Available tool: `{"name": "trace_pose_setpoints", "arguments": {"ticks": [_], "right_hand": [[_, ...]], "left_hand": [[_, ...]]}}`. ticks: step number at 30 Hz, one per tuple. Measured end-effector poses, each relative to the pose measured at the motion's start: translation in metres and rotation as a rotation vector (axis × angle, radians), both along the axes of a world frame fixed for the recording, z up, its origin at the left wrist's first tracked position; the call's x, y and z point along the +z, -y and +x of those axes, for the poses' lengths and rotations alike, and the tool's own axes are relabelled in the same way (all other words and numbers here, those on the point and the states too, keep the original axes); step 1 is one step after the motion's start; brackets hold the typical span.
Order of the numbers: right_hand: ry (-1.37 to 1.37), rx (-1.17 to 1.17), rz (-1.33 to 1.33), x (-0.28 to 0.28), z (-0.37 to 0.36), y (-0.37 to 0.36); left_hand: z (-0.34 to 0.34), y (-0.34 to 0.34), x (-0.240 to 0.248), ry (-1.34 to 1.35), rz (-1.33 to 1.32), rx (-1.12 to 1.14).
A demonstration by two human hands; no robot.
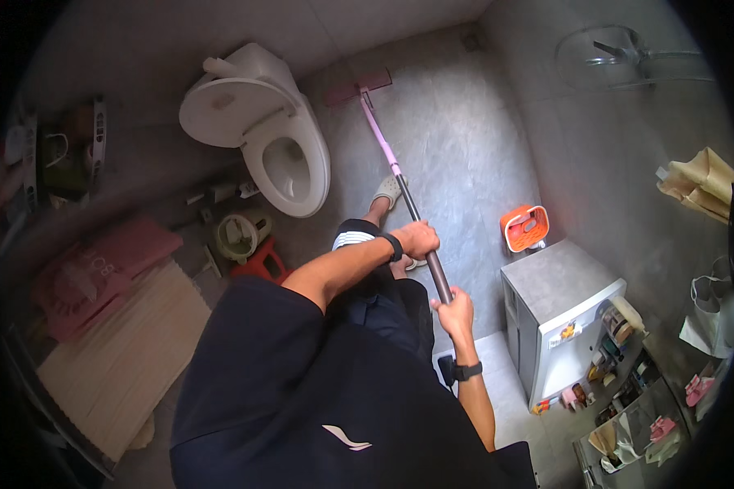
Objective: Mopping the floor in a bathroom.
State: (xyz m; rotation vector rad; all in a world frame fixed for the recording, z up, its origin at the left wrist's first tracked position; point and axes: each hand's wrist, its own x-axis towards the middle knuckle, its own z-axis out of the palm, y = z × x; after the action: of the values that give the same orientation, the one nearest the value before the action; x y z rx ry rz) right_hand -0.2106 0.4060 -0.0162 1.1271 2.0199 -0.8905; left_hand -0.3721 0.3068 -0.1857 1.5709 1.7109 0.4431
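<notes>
A long-handled flat mop (389, 152) slants away from me, with a dark grip, a pink lower pole and a wide pinkish head. Its head (375, 82) rests on the grey floor near the far wall, to the right of the toilet. My left hand (417, 239) is closed around the dark part of the pole. Lower down the picture, close to the handle's end, my right hand (455, 311) grips the same pole. Dark bands circle both wrists. Whether the mop's underside is cloth or a blade is hidden.
Left of the mop stands a white toilet (316, 155) with its lid raised. An orange basket (511, 220) and a small grey-topped cabinet (563, 281) are on the right. A red stool (263, 262) and bucket (228, 236) stand at left. My feet wear light clogs (389, 191).
</notes>
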Motion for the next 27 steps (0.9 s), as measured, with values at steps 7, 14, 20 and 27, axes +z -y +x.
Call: {"name": "trace_pose_setpoints", "arguments": {"ticks": [7, 14, 20, 27], "right_hand": [[-0.048, 0.061, -0.035, -0.016, -0.045, -0.007], [-0.165, 0.06, -0.15, -0.087, 0.044, 0.005], [-0.082, -0.053, -0.204, -0.084, 0.129, 0.017], [-0.021, -0.072, -0.096, -0.006, 0.287, -0.02]], "left_hand": [[-0.04, -0.001, -0.011, -0.06, -0.036, 0.022], [0.035, 0.004, -0.035, -0.203, -0.247, 0.0], [0.103, 0.008, -0.041, -0.184, -0.339, -0.165], [0.238, -0.032, -0.057, -0.021, -0.276, -0.222]]}}
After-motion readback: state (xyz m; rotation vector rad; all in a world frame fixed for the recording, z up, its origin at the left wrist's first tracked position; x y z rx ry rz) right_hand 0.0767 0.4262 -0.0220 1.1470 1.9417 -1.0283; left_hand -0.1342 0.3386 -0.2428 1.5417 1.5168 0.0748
